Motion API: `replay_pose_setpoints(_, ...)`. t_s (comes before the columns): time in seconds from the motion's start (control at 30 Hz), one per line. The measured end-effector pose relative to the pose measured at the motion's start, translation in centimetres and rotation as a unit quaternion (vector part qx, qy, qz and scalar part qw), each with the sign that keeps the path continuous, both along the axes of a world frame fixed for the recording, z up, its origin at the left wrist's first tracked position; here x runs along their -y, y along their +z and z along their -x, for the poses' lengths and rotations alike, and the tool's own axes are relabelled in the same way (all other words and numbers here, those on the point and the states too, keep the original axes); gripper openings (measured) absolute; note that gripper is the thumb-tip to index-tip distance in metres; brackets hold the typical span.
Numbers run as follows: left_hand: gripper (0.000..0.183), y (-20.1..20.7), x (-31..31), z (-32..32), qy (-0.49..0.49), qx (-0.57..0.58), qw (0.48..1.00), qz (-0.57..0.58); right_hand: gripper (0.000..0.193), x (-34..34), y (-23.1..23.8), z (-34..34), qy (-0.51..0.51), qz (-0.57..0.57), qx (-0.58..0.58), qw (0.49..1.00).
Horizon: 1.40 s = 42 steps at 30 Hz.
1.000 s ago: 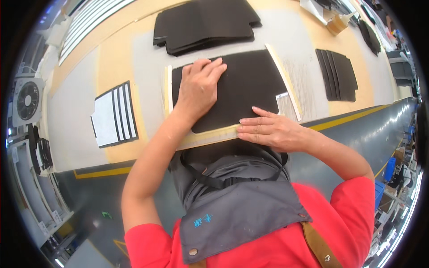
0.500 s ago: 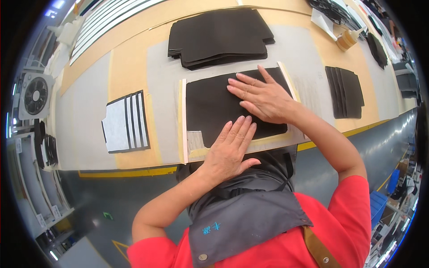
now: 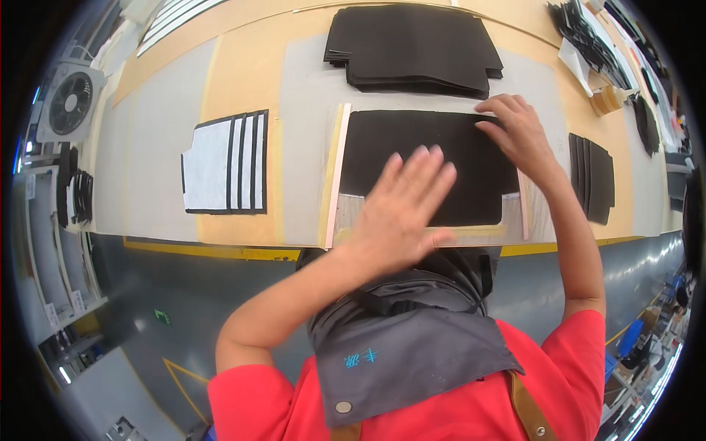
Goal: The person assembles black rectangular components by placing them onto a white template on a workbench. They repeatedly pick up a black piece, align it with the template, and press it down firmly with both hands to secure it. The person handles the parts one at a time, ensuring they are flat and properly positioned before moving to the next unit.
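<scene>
A black notched sheet (image 3: 426,140) lies flat between two pale strips at the table's near edge. Over its lower left part is my left hand (image 3: 401,209), fingers stretched out and blurred by motion; whether it touches the sheet I cannot tell. My right hand (image 3: 521,136) is at the sheet's far right corner. Its fingers are bent, with the thumb apart from them and nothing visibly gripped. Beyond the sheet rests a stack of similar black sheets (image 3: 412,48).
White panels with black edges (image 3: 209,165) lie overlapped on the left, black panels (image 3: 592,176) on the right. At the far right stand a glue bottle (image 3: 609,101) and a pile of dark pieces (image 3: 585,37). A fan (image 3: 72,101) is beyond the table's left end.
My right hand has moved from the sheet's middle to its far right corner, its fingers now bent. My left hand stays over the lower left part. The sheet now lies straighter between the strips.
</scene>
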State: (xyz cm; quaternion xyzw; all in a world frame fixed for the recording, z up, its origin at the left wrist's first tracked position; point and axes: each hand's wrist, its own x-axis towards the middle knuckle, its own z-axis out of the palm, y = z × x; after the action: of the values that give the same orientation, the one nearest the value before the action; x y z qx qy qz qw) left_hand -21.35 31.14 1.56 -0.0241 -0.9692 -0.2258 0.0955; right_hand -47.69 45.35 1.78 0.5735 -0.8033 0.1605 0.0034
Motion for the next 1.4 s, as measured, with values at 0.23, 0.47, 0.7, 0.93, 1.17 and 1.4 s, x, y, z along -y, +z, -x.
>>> replay_pose_setpoints(0.23, 0.09, -4.1, 3.6, 1.3, 0.125, 0.004, 0.99, 0.062, 0.019, 0.5, 1.6, 1.1, -0.04, -0.084, 0.072, 0.993)
replay_pose_setpoints(0.47, 0.083, -4.1, 4.0, 1.8, 0.136, 0.007, 0.99, 0.041, 0.021, 0.7, 0.9, 2.9, 0.003, -0.055, 0.097, 0.994)
replay_pose_setpoints(0.7, 0.063, -0.7, 7.1, 3.2, 0.159, -0.157, 0.975, 0.006, 0.014, -1.2, 6.1, -3.0, -0.018, 0.053, 0.223, 0.973)
replay_pose_setpoints(0.93, 0.015, 6.5, 7.9, 3.7, 0.109, -0.172, 0.979, 0.002, 0.017, -3.3, 8.2, -4.0, -0.023, 0.238, 0.186, 0.953)
replay_pose_setpoints(1.17, 0.019, 8.1, 3.9, -3.2, 0.093, -0.317, 0.924, 0.192, 0.013, -6.5, 8.8, -7.7, 0.117, 0.258, -0.106, 0.953)
replay_pose_setpoints(1.4, 0.028, -1.8, 0.6, -8.2, 0.066, -0.175, 0.971, 0.151, 0.019, -11.1, -2.0, -12.2, 0.149, 0.128, -0.017, 0.98)
